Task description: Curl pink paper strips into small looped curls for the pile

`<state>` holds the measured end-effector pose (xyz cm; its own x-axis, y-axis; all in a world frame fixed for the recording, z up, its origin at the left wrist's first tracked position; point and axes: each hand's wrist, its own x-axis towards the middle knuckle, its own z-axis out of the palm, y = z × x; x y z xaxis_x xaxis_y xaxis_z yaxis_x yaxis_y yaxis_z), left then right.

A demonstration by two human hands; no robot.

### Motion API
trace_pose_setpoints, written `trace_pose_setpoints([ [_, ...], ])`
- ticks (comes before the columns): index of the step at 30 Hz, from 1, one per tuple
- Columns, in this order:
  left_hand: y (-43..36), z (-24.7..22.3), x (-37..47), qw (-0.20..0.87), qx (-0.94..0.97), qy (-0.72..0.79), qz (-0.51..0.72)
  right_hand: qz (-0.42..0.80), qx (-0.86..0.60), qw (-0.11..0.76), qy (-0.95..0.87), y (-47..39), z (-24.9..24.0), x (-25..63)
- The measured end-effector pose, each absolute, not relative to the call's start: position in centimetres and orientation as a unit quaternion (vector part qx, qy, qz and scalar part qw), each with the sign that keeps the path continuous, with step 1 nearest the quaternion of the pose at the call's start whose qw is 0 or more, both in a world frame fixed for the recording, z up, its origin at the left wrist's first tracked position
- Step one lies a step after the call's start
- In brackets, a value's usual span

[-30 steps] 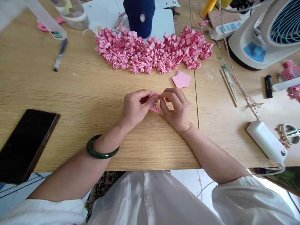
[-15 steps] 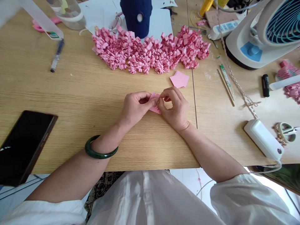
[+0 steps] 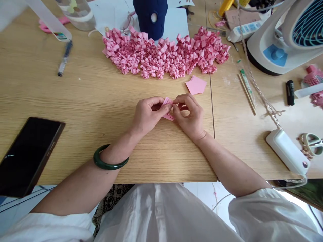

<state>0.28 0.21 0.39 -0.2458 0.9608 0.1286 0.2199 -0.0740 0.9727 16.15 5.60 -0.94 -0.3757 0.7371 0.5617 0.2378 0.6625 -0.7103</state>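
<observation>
Pink paper (image 3: pixel 168 116), one small piece, sits between the person's two hands, just above the bare wood of the table (image 3: pixel 151 151). The left hand (image 3: pixel 145 116) clamps it between thumb and fingers, and the right hand (image 3: pixel 190 117) is close beside, thumb and forefinger pinched at its near edge. Its lower part shows narrow cuts, though they are too small to count from where I stand. To work this well, I'd say the left thumb wants to press firmly but flat, close to the cuts, while the right eases one narrow bit at a time; a hard tug could tear it or crease its neighbours. Beyond lie a few loose pink sheets (image 3: pixel 196 85) and a long heap of pink paper curls (image 3: pixel 161 57).
</observation>
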Motion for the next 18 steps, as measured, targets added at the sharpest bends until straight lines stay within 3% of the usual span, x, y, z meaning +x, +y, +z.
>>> trace_pose_setpoints([
  [18, 0.26, 0.41, 0.07, 0.336, 0.512, 0.585, 0.532, 0.265, -0.301, 0.473, -0.785, 5.71, -0.96, 16.34],
])
